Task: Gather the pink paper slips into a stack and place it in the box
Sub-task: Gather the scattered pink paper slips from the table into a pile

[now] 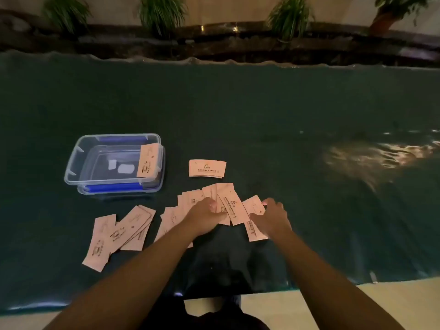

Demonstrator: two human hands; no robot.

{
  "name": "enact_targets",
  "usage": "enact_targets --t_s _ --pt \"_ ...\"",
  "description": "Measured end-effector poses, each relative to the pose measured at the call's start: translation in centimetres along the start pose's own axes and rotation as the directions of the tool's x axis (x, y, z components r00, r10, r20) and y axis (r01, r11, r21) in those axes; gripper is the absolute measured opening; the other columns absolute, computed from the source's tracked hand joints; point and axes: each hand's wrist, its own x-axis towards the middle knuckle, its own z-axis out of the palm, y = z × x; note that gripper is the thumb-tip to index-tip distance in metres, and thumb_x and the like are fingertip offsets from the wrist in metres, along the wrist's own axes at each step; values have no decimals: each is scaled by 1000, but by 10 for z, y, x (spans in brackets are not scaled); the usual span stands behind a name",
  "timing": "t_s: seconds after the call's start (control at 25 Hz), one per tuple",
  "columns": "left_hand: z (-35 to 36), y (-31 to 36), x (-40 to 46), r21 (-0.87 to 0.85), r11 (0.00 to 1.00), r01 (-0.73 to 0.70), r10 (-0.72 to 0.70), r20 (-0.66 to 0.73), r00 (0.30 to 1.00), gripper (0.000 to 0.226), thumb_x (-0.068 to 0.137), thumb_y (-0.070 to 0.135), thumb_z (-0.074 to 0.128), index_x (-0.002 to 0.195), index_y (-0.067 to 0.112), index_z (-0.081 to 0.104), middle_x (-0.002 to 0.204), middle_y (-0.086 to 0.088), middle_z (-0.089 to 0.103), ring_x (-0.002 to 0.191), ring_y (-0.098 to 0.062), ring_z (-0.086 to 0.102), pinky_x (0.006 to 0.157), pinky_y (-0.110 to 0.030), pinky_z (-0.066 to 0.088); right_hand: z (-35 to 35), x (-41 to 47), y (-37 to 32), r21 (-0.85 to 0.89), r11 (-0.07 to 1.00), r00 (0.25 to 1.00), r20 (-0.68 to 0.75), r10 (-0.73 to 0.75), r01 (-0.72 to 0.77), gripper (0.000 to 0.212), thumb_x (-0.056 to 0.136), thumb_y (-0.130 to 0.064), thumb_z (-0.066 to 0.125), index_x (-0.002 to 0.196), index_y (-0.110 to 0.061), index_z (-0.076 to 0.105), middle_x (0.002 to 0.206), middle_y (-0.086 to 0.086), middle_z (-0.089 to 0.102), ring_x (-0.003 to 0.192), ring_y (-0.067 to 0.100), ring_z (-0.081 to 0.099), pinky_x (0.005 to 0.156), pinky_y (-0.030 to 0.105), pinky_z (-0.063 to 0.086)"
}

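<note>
Table cover (238,110): dark green sheet, wrinkled at far edge, glare patch at right; carries everything below.
Planter ledge (214,41): dark, beyond the far edge, with grassy plants (162,13) along it.
Box (114,163): clear plastic, open, blue clips on near and far sides; left of centre. One pink slip (148,160) leans against its right inner wall; two pale labels on its floor.
Left slip group (119,231): overlapping slips fanned near the front left, well apart from the hands.
Centre slip fan (228,206): loose spread under and between both hands, partly hidden by them.
Neat stack (207,168): squared pile just beyond the fan, right of the box, untouched.
Left hand (207,216): curled onto the fan, thumb pressing slips; covers their near ends.
Right hand (271,216): fingers bent down over the rightmost slips; whether it grips any, cannot tell.
</note>
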Motion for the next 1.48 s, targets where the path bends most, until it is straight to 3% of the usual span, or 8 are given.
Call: enact_targets --t_s 0.16,0.4,0.6,0.84,1.0,1.24,1.4,1.48 --pt "10 4 8 -47 999 9 -5 71 997 64 90 52 71 144 24 50 144 -1 58 124 -20 56 89 -33 41 13 0 1 -54 995 997 -19 80 -81 81 81 -41 85 148 -19 44 144 9 50 138 32 45 103 53 52" --pt "18 19 19 -85 996 -6 10 44 999 64 95 47 70 150 24 46 151 -1 55 128 -21 56 88 -28 40 25 10 3 -51 994 995 -39 94 -96 81 80 -37 87 148 -22 46 144 8 47 137 31 44 104 52 51" --pt "24 32 21 -88 996 14 -11 35 999 63 96 41 70 152 26 44 150 1 55 81 -3 56 57 -16 38 28 18 3 26 998 998 2 64 -64 76 85 -21 80 152 -23 45 148 7 45 139 30 40 105 51 50" --pt "37 45 30 -125 986 115 -122 -52 991 68 97 30 71 155 22 37 152 -3 53 91 -16 68 47 -18 44 25 24 8 152 983 995 -3 101 -99 68 87 -14 68 152 -24 48 147 5 47 138 29 41 96 47 55" --pt "41 52 39 -114 980 165 -174 -77 982 39 103 30 63 140 22 53 134 -1 64 72 -12 63 33 -11 36 25 25 14 157 985 997 -14 80 -77 65 91 -7 68 151 -24 49 150 3 47 138 26 43 93 41 56" --pt "44 51 37 -143 973 181 -193 -73 978 30 108 34 51 131 20 65 87 10 56 72 -11 61 49 -19 46 23 24 19 189 981 999 2 54 -54 62 92 -3 63 149 -22 51 150 4 50 137 28 49 95 43 59" --pt "52 46 29 -95 979 182 -182 7 983 24 109 31 49 104 18 69 102 -2 70 78 -14 64 67 -25 52 22 24 21 277 960 999 18 44 -47 54 93 1 49 142 -21 59 147 3 61 117 18 58 64 21 48" --pt "60 48 24 -20 988 156 -156 24 988 22 108 28 51 112 18 70 117 -6 72 87 -15 66 64 -21 48 22 22 21 317 947 998 15 55 -57 44 98 -6 47 136 -21 61 142 2 66 106 13 63 62 19 46"
